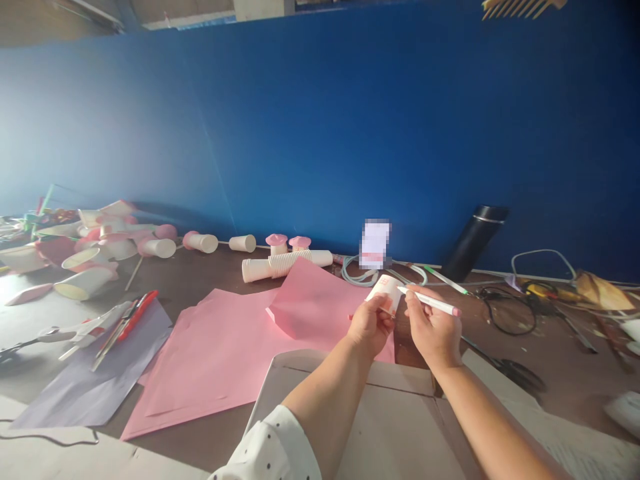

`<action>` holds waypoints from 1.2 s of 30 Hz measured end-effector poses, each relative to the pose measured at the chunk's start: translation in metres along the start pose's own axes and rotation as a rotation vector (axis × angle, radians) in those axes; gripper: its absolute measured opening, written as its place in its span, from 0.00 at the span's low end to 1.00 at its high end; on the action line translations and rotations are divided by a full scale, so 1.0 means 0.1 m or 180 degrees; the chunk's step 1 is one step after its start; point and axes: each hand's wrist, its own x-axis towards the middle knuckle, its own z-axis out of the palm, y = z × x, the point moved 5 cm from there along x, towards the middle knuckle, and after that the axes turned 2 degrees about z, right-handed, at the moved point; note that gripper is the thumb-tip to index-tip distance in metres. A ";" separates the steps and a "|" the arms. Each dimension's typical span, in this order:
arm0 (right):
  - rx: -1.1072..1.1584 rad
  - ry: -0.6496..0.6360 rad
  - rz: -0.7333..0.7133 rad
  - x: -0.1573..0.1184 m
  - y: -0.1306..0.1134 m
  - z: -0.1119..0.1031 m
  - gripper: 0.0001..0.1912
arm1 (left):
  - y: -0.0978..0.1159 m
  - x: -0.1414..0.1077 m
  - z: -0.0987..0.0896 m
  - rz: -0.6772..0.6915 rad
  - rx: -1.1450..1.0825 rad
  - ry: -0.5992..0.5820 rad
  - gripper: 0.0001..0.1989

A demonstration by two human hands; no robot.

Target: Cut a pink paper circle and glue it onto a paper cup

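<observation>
Leftmost, smooth paper cups (161, 249) lie heaped, tapered tubes with pink paper rounds at some of their ends. Nearer, scissors (97, 325) with pale, glossy handles and a slim red-handled cutter (134, 319) rest on a flat grey sheet (125, 373). Next comes matt pink paper (215, 353), its layers overlapping, one piece curling up at its edge. Behind it a stack (290, 263) of nested cups lies on its side, ribbed by the close-set rims. The left hand (369, 328) has its fingers clamped on a small white cup (391, 288) printed in red; the cup is tilted, above the right end of the pink paper, and which way its mouth faces I cannot tell. Just beside it is the pen (436, 303), a straight white barrel with a pink end. Its long axis slopes gently down to the right, its tip pointing left at the cup; whether they touch is unclear. The right hand (437, 335) pinches the pen, fingers together around the barrel. Farther right leans a dark, cylindrical flask (473, 243).
</observation>
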 end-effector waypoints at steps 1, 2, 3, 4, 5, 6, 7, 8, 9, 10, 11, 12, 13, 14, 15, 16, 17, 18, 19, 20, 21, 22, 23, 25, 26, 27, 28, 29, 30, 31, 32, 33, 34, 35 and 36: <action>-0.0004 0.0001 -0.0005 0.00 0.00 0.00 0.19 | 0.00 0.01 -0.01 -0.0001 -0.0001 0.0007 0.09; -0.0007 0.0000 -0.0013 0.00 0.00 0.00 0.19 | 0.00 0.01 -0.01 -0.0007 -0.0005 0.0006 0.10; -0.0004 -0.0004 -0.0018 -0.01 0.01 0.01 0.19 | -0.01 0.02 -0.02 -0.0019 -0.0012 0.0000 0.10; 0.0003 -0.0010 -0.0020 -0.01 0.01 0.01 0.19 | -0.01 0.02 -0.02 -0.0030 -0.0022 -0.0013 0.10; 0.0013 -0.0016 -0.0019 -0.01 0.01 0.01 0.19 | -0.01 0.02 -0.02 -0.0037 -0.0033 -0.0029 0.10; 0.0020 -0.0022 -0.0016 -0.01 0.01 0.01 0.19 | -0.01 0.02 -0.02 -0.0044 -0.0039 -0.0043 0.10; 0.0024 -0.0028 -0.0009 -0.01 0.01 0.01 0.19 | 0.00 0.02 -0.02 -0.0045 -0.0044 -0.0049 0.09; 0.0023 -0.0027 0.0001 -0.01 0.01 0.01 0.19 | 0.00 0.02 -0.01 -0.0044 -0.0045 -0.0046 0.09; 0.0020 -0.0028 0.0010 -0.02 0.01 0.01 0.18 | 0.00 0.02 -0.01 -0.0045 -0.0046 -0.0034 0.08; 0.0020 -0.0029 0.0014 -0.02 0.00 0.01 0.18 | 0.00 0.01 -0.01 -0.0044 -0.0047 -0.0024 0.08; 0.0024 -0.0034 0.0016 -0.02 0.00 0.00 0.18 | 0.00 0.01 -0.01 -0.0041 -0.0052 -0.0016 0.07; 0.0029 -0.0038 0.0015 -0.02 0.00 0.00 0.18 | 0.00 0.01 0.00 -0.0041 -0.0058 -0.0009 0.07; 0.0033 -0.0041 0.0016 -0.02 0.00 0.00 0.18 | 0.00 0.00 0.00 -0.0037 -0.0066 -0.0005 0.07; 0.0032 -0.0045 0.0015 -0.02 -0.01 0.00 0.17 | 0.00 0.00 0.00 -0.0034 -0.0072 -0.0005 0.07; 0.0029 -0.0050 0.0016 -0.02 -0.01 0.01 0.17 | 0.01 0.00 0.01 -0.0029 -0.0075 -0.0013 0.07; 0.0023 -0.0054 0.0018 -0.02 -0.01 0.01 0.17 | 0.01 0.00 0.01 -0.0027 -0.0077 -0.0027 0.07; 0.0022 -0.0060 0.0020 -0.02 -0.01 0.02 0.17 | 0.01 0.00 0.01 -0.0024 -0.0077 -0.0037 0.07; 0.0029 -0.0065 0.0020 -0.02 -0.01 0.02 0.17 | 0.01 0.00 0.01 -0.0023 -0.0073 -0.0045 0.07; 0.0041 -0.0067 0.0018 -0.02 -0.01 0.02 0.17 | 0.01 0.00 0.01 -0.0022 -0.0067 -0.0047 0.07; 0.0053 -0.0064 0.0015 -0.02 -0.01 0.03 0.16 | 0.01 0.00 0.01 -0.0027 -0.0061 -0.0042 0.07; 0.0062 -0.0062 0.0009 -0.02 -0.01 0.03 0.16 | 0.01 0.00 0.01 -0.0029 -0.0057 -0.0035 0.07; 0.0066 -0.0063 0.0002 -0.02 -0.01 0.02 0.16 | 0.01 0.00 0.00 -0.0031 -0.0053 -0.0027 0.06; 0.0065 -0.0067 -0.0005 -0.02 -0.01 0.02 0.16 | 0.01 0.00 0.00 -0.0030 -0.0054 -0.0023 0.06; 0.0070 -0.0073 -0.0012 -0.02 -0.01 0.02 0.16 | 0.01 0.00 0.00 -0.0033 -0.0059 -0.0021 0.06; 0.0078 -0.0079 -0.0009 -0.02 -0.01 0.02 0.16 | 0.01 0.00 0.01 -0.0019 -0.0079 -0.0024 0.06; 0.0088 -0.0083 -0.0003 -0.02 -0.01 0.02 0.16 | 0.01 0.00 0.01 -0.0031 -0.0079 -0.0011 0.06; 0.0101 -0.0086 0.0004 -0.02 -0.01 0.02 0.16 | 0.01 0.00 0.01 -0.0034 -0.0077 0.0004 0.07; 0.0115 -0.0092 0.0011 -0.02 -0.01 0.03 0.16 | 0.01 0.00 0.01 -0.0025 -0.0077 0.0019 0.07; 0.0129 -0.0096 0.0012 -0.03 -0.01 0.03 0.16 | 0.02 0.00 0.01 -0.0025 -0.0073 0.0030 0.06; 0.0143 -0.0098 0.0007 -0.03 -0.01 0.03 0.16 | 0.02 0.00 0.01 -0.0022 -0.0071 0.0039 0.06; 0.0159 -0.0093 -0.0001 -0.03 -0.01 0.03 0.16 | 0.02 0.00 0.01 -0.0020 -0.0071 0.0046 0.06; 0.0170 -0.0095 -0.0007 -0.03 0.00 0.04 0.16 | 0.02 -0.01 0.01 -0.0022 -0.0075 0.0048 0.06; 0.0173 -0.0095 -0.0012 -0.03 0.00 0.04 0.16 | 0.02 -0.01 0.01 -0.0020 -0.0083 0.0044 0.05; 0.0171 -0.0095 -0.0017 -0.04 0.01 0.05 0.15 | 0.02 -0.01 0.01 -0.0016 -0.0087 0.0036 0.05; 0.0170 -0.0093 -0.0022 -0.04 0.02 0.05 0.15 | 0.02 -0.01 0.02 -0.0016 -0.0086 0.0023 0.05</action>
